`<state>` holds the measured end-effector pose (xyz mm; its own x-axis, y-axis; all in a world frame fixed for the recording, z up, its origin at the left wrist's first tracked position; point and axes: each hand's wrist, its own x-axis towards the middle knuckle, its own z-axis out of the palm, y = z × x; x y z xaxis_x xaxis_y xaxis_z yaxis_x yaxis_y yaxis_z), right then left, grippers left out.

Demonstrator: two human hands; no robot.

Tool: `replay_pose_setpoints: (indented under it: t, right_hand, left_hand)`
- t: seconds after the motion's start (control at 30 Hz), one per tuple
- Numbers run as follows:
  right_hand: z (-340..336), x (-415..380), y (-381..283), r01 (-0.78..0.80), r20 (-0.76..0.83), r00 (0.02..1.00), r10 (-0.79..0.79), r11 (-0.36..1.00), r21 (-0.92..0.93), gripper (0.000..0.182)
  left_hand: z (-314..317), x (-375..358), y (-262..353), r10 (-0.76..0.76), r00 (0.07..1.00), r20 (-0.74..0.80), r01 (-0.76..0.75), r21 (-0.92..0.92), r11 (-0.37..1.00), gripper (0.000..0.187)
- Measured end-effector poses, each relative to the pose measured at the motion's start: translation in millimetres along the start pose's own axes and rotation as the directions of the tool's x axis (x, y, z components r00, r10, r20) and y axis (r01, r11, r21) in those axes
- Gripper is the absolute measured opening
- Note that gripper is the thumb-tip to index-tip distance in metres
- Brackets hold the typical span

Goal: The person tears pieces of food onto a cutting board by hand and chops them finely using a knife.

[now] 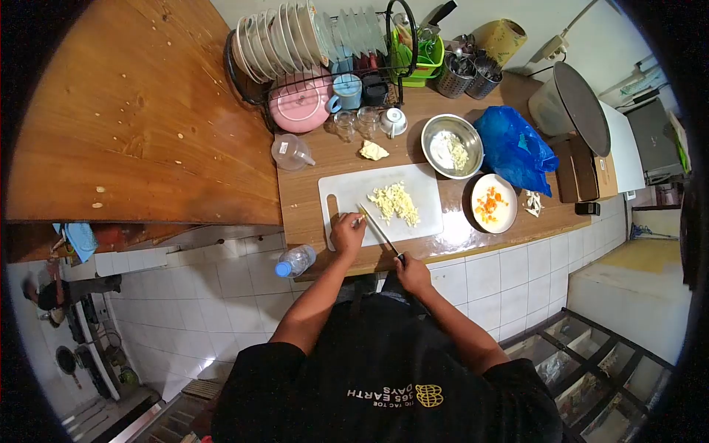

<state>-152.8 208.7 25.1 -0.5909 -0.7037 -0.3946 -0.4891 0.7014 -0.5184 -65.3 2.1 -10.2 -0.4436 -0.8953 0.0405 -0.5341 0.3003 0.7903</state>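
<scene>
A white cutting board (347,193) lies on the wooden counter (299,196) and carries a pile of chopped pale pieces (395,203). My left hand (347,233) rests on the board's near left part, its fingertips pinching a small pale piece at the knife's tip. My right hand (412,275) grips the dark handle of a knife (379,229). The blade runs diagonally up and left across the board's near edge towards my left fingers.
Behind the board stand a metal bowl (452,145) with white bits, a plate (493,203) with orange pieces, a blue plastic bag (513,148), a pale lump (373,150), glasses and a dish rack (310,44). A plastic bottle (295,260) lies at the counter's near left edge.
</scene>
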Motion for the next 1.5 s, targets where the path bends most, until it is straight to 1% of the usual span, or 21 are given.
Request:
replay_pose_setpoints:
  t: [0.1,0.23,0.3,0.33,0.4,0.5,0.63,0.7,0.83,0.9,0.93,1.03,1.1,1.13,1.2,1.3,1.33,1.4,1.5]
  right_hand:
    - [-1.3,-0.6,-1.4,-0.01,0.018,1.0,0.01,1.0,0.008,0.036]
    - [-7.8,0.7,-7.3,-0.014,0.027,1.0,0.014,1.0,-0.002,0.037]
    - [-13.4,0.8,-11.2,-0.057,0.1,0.993,0.059,0.998,-0.018,0.044]
    - [-10.6,1.4,-9.0,-0.058,0.101,0.993,0.06,0.998,-0.018,0.044]
    - [-6.5,3.2,-6.3,-0.013,0.023,1.0,0.013,1.0,0.011,0.038]
    - [-7.2,4.8,-7.0,-0.019,0.032,0.999,0.019,1.0,0.006,0.039]
    - [-10.0,3.8,-9.6,-0.036,0.048,0.998,0.035,0.999,0.007,0.039]
    - [-8.7,4.1,-9.5,-0.02,0.04,0.999,0.019,1.0,0.014,0.039]
    - [-5.0,4.9,-8.6,-0.001,0.05,0.999,0.001,1.0,-0.009,0.039]
    - [-2.8,6.9,-9.4,0.007,0.032,0.999,-0.007,1.0,-0.013,0.039]
    - [-3.1,6.7,-10.3,0.008,0.033,0.999,-0.008,1.0,-0.013,0.039]
    - [-2.9,7.2,-12.5,-0.002,0.023,1.0,0.003,1.0,-0.012,0.038]
    - [-1.5,5.8,-11.7,-0.014,0.042,0.999,0.016,0.999,-0.04,0.038]
    - [0.3,5.0,-11.4,-0.017,0.044,0.999,0.019,0.999,-0.038,0.038]
    - [2.5,4.7,-13.1,-0.029,0.039,0.999,0.029,1.0,-0.009,0.037]
    - [3.2,7.0,-20.2,-0.062,0.058,0.996,0.063,0.998,-0.006,0.038]
    - [9.9,11.9,-16.6,-0.067,0.059,0.996,0.067,0.998,-0.007,0.038]
    - [17.3,23.9,-18.1,-0.012,0.03,0.999,0.011,0.999,0.043,0.04]
    - [9.7,34.9,-24.4,-0.034,0.064,0.997,0.035,0.999,-0.007,0.042]
  left_hand:
    - [-1.2,0.6,-3.7,0.032,0.999,0.018,-0.032,-0.005,0.999,0.015]
    - [-2.9,0.8,-2.1,0.005,1.0,0.03,-0.005,0.016,1.0,0.014]
    - [-3.5,1.2,-1.8,0.014,0.999,0.032,-0.015,0.012,1.0,0.014]
    - [-3.9,1.4,-1.6,0.013,0.999,0.033,-0.014,0.012,1.0,0.014]
    - [-4.8,1.9,-0.8,0.064,0.998,0.008,-0.065,0.044,0.997,0.014]
    - [-6.0,2.6,0.5,0.045,0.999,0.027,-0.046,0.039,0.998,0.013]
    - [-4.4,3.1,-2.6,0.058,0.998,0.023,-0.059,0.029,0.998,0.013]
    - [-3.2,3.5,-3.2,0.042,0.999,0.016,-0.042,-0.006,0.999,0.013]
    - [-4.8,3.4,-0.6,0.05,0.999,0.008,-0.051,0.016,0.999,0.012]
    - [-4.8,4.3,1.7,-0.028,0.999,0.041,0.027,0.01,1.0,0.016]
    - [-5.0,4.3,2.2,-0.028,0.999,0.04,0.028,0.011,1.0,0.016]
    - [-5.2,6.2,0.5,-0.013,0.999,0.046,0.011,0.054,0.998,0.015]
    - [-5.2,5.3,-0.5,0.031,0.999,0.036,-0.031,-0.011,0.999,0.014]
    - [-5.7,4.6,-0.9,0.03,0.999,0.039,-0.03,-0.009,1.0,0.014]
    - [-5.8,4.9,-3.6,0.097,0.995,0.022,-0.098,0.068,0.993,0.013]
    - [-2.0,6.6,-9.4,0.051,0.997,0.056,-0.055,0.067,0.996,0.014]
    - [-4.8,7.2,-2.8,0.049,0.997,0.06,-0.053,0.067,0.996,0.014]
    - [-7.9,7.1,4.7,0.001,0.997,0.079,-0.003,0.022,1.0,0.016]
    - [-10.2,11.1,2.1,0.031,0.995,0.099,-0.035,0.044,0.998,0.017]
